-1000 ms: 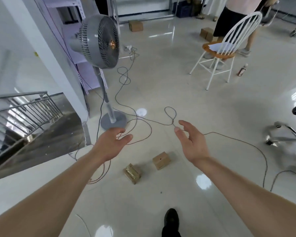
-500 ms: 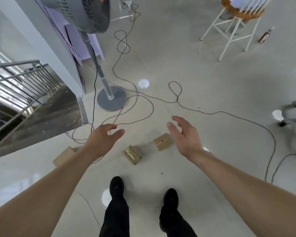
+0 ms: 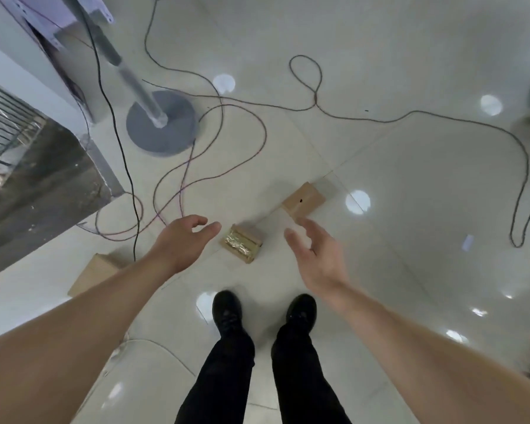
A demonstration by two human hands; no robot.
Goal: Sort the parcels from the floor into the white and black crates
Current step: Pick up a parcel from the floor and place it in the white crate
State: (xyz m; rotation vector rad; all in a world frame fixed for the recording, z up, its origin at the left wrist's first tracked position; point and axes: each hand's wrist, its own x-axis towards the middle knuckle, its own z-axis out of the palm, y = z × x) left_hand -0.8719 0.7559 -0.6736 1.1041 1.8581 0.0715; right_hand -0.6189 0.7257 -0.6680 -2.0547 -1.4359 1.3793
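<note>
Lying on the glossy floor (image 3: pixel 410 194) at the centre of the frame: a small gold-wrapped parcel (image 3: pixel 241 244) and, up and to the right of it, apart, a plain cardboard parcel (image 3: pixel 303 201). At lower left, partly hidden behind the forearm, a flat cardboard parcel (image 3: pixel 94 272).

Holding nothing in either hand: left hand (image 3: pixel 182 240) loosely spread just left of the gold one, right hand (image 3: pixel 314 255) spread wide just right of it.

Probably light and stiff, both small ones. Foil wrap likely slippery and easy to crumple. Better to take hold across the two long sides, thumb against fingers, without squeezing hard.
</note>
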